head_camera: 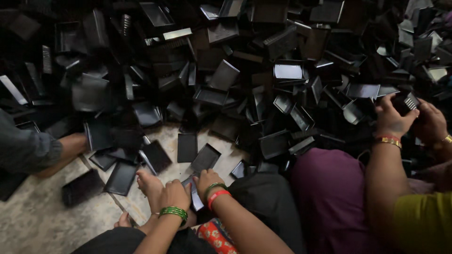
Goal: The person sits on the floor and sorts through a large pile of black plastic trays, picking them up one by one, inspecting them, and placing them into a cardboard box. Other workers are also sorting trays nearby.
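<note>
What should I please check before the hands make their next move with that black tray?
1. Left hand on the tray: ok, it rests at the tray's left edge.
2. Right hand on the tray: ok, at its top right.
3. Tray fully in view: not ok, the hands cover most of it.
4. Foot apart from the tray: cannot tell.
5. Co-worker's hands away from ours: ok, far right at the pile.

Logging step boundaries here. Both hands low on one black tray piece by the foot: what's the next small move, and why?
Probably lift the black tray piece clear of the floor. The left hand and right hand are both on it, pressed low beside the foot, and how firmly they grip it is hard to tell.
</note>
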